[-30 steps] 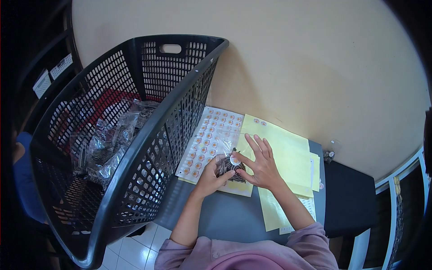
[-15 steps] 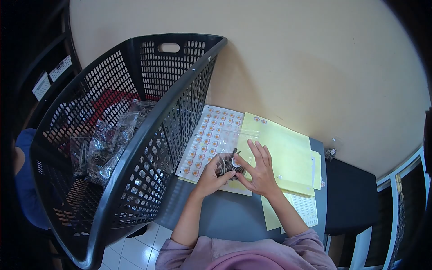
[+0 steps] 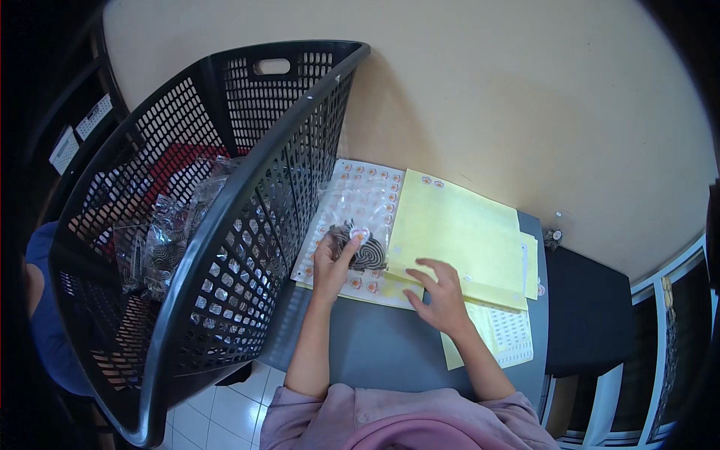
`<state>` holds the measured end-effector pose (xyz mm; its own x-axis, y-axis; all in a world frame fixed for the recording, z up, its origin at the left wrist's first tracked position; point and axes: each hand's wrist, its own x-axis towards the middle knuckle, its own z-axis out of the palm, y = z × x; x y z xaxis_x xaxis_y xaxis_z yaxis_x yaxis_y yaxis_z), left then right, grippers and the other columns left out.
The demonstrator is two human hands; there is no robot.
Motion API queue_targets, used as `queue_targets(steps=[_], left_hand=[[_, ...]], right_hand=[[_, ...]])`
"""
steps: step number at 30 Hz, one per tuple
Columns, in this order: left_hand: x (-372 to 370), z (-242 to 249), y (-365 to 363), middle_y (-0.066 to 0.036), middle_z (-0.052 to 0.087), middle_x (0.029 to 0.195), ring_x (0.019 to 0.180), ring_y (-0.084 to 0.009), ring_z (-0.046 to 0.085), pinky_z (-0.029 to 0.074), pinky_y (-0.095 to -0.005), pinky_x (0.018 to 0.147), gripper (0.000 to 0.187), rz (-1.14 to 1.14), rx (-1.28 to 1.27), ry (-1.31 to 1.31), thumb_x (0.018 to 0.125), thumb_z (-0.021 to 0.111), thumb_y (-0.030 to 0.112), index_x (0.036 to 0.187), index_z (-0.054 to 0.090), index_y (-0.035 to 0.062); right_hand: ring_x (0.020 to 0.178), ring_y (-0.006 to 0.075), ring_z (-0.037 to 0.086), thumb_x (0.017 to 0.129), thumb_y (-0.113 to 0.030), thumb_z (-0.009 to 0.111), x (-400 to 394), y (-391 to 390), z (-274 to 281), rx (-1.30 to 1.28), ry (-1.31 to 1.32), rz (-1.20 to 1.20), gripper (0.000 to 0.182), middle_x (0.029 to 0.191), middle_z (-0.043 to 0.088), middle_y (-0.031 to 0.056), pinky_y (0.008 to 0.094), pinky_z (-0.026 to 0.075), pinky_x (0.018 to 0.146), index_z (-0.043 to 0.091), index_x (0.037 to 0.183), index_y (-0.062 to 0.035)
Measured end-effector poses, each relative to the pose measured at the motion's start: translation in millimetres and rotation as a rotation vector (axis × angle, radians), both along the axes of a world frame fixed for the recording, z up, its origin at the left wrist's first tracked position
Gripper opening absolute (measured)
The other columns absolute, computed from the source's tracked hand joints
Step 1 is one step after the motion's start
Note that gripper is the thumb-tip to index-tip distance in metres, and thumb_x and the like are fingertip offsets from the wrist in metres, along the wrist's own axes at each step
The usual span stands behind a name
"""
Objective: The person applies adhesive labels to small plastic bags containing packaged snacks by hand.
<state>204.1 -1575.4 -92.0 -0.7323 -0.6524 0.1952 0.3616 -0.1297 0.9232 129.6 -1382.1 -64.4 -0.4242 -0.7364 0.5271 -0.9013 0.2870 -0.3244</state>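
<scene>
My left hand (image 3: 330, 264) grips a clear plastic bag (image 3: 367, 251) holding a folded black-and-white patterned item. A round sticker (image 3: 360, 235) shows on the bag's front, with my left thumb on it. Under the bag lies a sheet of round orange-and-white stickers (image 3: 371, 286), partly covered. My right hand (image 3: 441, 296) is apart from the bag, fingers spread and slightly curled, over the lower edge of a yellow sheet (image 3: 457, 225). I see nothing in its fingers.
A large black plastic basket (image 3: 247, 180) with several similar bags (image 3: 169, 240) stands on my left. More printed sheets (image 3: 511, 337) lie on the grey table (image 3: 375, 337). Another person's blue sleeve (image 3: 49, 322) shows beyond the basket. A small bagged item (image 3: 553, 238) sits near the wall.
My right hand has let go of the bag and moved right and down. My left hand has shifted left with the bag, now turned so its stickered face shows.
</scene>
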Motion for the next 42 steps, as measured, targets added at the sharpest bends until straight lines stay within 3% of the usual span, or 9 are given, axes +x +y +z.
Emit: queue_targets(steps=[9, 15, 19, 21, 26, 31, 35, 36, 42], left_hand=[[-5.6, -4.9, 6.5, -0.005, 0.056, 0.093, 0.083, -0.008, 0.052, 0.042, -0.0199, 0.073, 0.022, 0.065, 0.033, 0.05, 0.082, 0.056, 0.009, 0.101, 0.05, -0.0016], [5.9, 9.7, 13.7, -0.007, 0.054, 0.097, 0.086, -0.0091, 0.052, 0.044, -0.0207, 0.072, 0.031, 0.124, -0.307, -0.128, 0.081, 0.056, 0.008, 0.108, 0.046, -0.0031], [-1.7, -4.2, 15.1, -0.007, 0.054, 0.094, 0.079, -0.0083, 0.052, 0.045, -0.0188, 0.064, 0.031, 0.202, -0.313, -0.057, 0.079, 0.059, 0.009, 0.106, 0.048, -0.0022], [-6.0, -20.0, 12.3, -0.009, 0.051, 0.102, 0.09, -0.012, 0.05, 0.042, -0.0233, 0.077, 0.031, 0.214, -0.264, -0.065, 0.082, 0.055, 0.009, 0.109, 0.046, -0.0034], [-10.1, -44.7, 5.4, -0.009, 0.05, 0.108, 0.098, -0.014, 0.048, 0.038, -0.0252, 0.085, 0.03, 0.237, -0.225, -0.054, 0.086, 0.05, 0.011, 0.112, 0.044, -0.0038], [-20.4, -13.2, 34.5, -0.009, 0.049, 0.109, 0.099, -0.014, 0.048, 0.039, -0.026, 0.086, 0.031, 0.186, -0.093, 0.013, 0.087, 0.047, 0.009, 0.114, 0.042, -0.0038], [-42.6, 0.8, 83.6, -0.009, 0.05, 0.108, 0.097, -0.013, 0.048, 0.039, -0.0243, 0.085, 0.031, 0.087, -0.187, 0.045, 0.086, 0.048, 0.007, 0.115, 0.042, -0.0033], [-48.4, 2.9, 99.0, -0.007, 0.051, 0.105, 0.094, -0.0114, 0.049, 0.04, -0.0231, 0.082, 0.029, 0.058, -0.081, 0.067, 0.086, 0.047, 0.007, 0.113, 0.043, -0.0026], [-74.6, -15.1, 158.4, -0.004, 0.056, 0.095, 0.08, -0.0081, 0.055, 0.046, -0.0223, 0.068, 0.019, -0.184, 0.394, 0.115, 0.089, 0.045, 0.013, 0.104, 0.048, 0.002]], right_hand=[[0.085, 0.0237, 0.055, 0.067, -0.025, 0.068, 15.1, 19.6, -16.1, 0.282, -0.164, -0.06, 0.032, 0.096, 0.052, 0.0084, 0.0349, 0.044, 0.072, 0.06, 0.093, -0.0072], [0.067, 0.026, 0.058, 0.069, -0.013, 0.066, 9.7, 9.3, -20.0, -0.046, -0.25, 0.025, 0.018, 0.086, 0.056, 0.0088, 0.0347, 0.048, 0.06, 0.06, 0.083, -0.0038], [0.072, 0.027, 0.058, 0.069, -0.017, 0.067, 6.0, 13.4, -9.8, 0.039, -0.241, 0.063, 0.023, 0.087, 0.057, 0.0101, 0.0333, 0.048, 0.064, 0.06, 0.085, -0.0038], [0.076, 0.0262, 0.057, 0.069, -0.02, 0.067, 8.2, 21.8, -8.0, 0.196, -0.193, 0.081, 0.024, 0.093, 0.057, 0.0082, 0.0341, 0.046, 0.069, 0.061, 0.086, -0.0054], [0.084, 0.0262, 0.055, 0.069, -0.021, 0.065, 11.3, 67.6, -17.3, 0.035, -0.147, -0.053, 0.024, 0.095, 0.055, 0.0091, 0.0355, 0.042, 0.075, 0.06, 0.088, -0.0069], [0.088, 0.0271, 0.055, 0.066, -0.016, 0.069, 13.2, 134.9, -31.9, -0.044, -0.164, -0.545, 0.027, 0.09, 0.057, 0.0114, 0.0365, 0.042, 0.076, 0.058, 0.086, -0.0031], [0.11, 0.0309, 0.045, 0.066, -0.025, 0.071, 11.0, 149.5, -38.9, 0.091, -0.232, -0.63, 0.053, 0.116, 0.049, 0.0164, 0.0387, 0.035, 0.092, 0.051, 0.107, 0.0019], [0.116, 0.0313, 0.039, 0.065, -0.033, 0.071, 12.4, 150.7, -38.3, 0.151, -0.29, -0.614, 0.067, 0.123, 0.043, 0.0169, 0.0406, 0.029, 0.097, 0.046, 0.115, 0.0028], [0.118, 0.0311, 0.037, 0.064, -0.034, 0.071, 23.3, 169.4, -35.5, 0.162, -0.348, -0.525, 0.06, 0.122, 0.044, 0.016, 0.043, 0.026, 0.099, 0.05, 0.111, -0.003]])
